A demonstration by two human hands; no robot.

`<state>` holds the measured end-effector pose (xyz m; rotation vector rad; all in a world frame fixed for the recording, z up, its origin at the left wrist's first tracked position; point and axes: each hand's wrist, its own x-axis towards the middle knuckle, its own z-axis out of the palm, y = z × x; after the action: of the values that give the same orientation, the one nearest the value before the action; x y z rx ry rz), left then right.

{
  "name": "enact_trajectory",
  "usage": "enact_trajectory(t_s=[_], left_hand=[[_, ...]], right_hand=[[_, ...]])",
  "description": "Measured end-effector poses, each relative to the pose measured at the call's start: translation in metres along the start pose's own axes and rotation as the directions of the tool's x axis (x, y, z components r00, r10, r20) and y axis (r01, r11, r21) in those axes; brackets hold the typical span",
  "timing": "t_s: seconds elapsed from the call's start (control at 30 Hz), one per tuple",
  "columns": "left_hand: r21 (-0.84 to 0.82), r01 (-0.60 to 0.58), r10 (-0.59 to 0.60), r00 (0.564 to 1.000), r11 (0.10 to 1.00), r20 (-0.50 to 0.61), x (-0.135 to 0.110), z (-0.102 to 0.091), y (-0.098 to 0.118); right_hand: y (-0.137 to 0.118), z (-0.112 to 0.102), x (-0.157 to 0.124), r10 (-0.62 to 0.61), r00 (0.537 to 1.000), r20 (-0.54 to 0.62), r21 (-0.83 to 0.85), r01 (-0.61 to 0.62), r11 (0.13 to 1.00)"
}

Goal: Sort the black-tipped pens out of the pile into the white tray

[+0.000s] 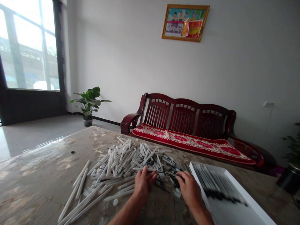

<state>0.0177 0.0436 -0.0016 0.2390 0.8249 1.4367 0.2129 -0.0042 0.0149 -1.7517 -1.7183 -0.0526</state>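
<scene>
My left hand pinches a whitish pen barrel above the front of a heap. From the barrel's right end a thin dark rod, apparently a pen refill, runs across to my right hand, whose closed fingers grip its far end. I cannot tell how deep the rod sits in the barrel. Beneath and beyond both hands spreads the pile of white pen barrels, mixed with dark slim pieces. Just right of my right hand stands a shallow white box, holding a row of pens with black ends.
Long white tubes lie loose at the left of the patterned table. A small black piece rests farther back. Behind the table is a dark red wooden bench with a red cushion. A potted plant stands near the window.
</scene>
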Motion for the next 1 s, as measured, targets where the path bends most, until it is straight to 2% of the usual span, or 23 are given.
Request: enact_trajectory(t_s=[0.27,0.47,0.63,0.73,0.83,0.93,1.0], left_hand=[[-0.013,-0.010,0.010,1.000,1.000,0.000,-0.001,0.002,0.004],[0.025,-0.001,0.000,0.999,1.000,0.051,-0.003,0.002,0.001],[0.089,-0.025,0.018,0.996,0.996,0.086,-0.003,0.002,-0.001],[0.135,0.017,-0.037,0.989,0.991,0.142,-0.008,0.003,-0.007],[0.142,0.120,-0.148,0.967,0.983,0.206,-0.014,0.005,-0.011],[0.032,0.193,-0.195,0.959,0.981,0.205,-0.014,0.006,-0.008],[-0.063,0.189,-0.176,0.970,0.980,0.167,-0.010,0.006,-0.002]], right_hand=[[0.001,-0.003,0.000,0.005,1.000,-0.026,-0.028,-0.006,1.000],[0.001,-0.001,-0.001,-0.019,1.000,-0.006,-0.030,0.018,0.999],[-0.006,-0.002,-0.004,-0.056,0.997,-0.049,-0.024,0.055,0.998],[-0.013,0.003,-0.005,-0.052,0.999,-0.009,0.080,0.052,0.995],[-0.017,0.012,-0.005,-0.014,0.993,0.117,0.313,-0.023,0.949],[-0.012,0.016,-0.002,0.049,0.978,0.200,0.463,-0.139,0.876],[-0.002,0.015,0.000,0.103,0.982,0.158,0.430,-0.162,0.888]])
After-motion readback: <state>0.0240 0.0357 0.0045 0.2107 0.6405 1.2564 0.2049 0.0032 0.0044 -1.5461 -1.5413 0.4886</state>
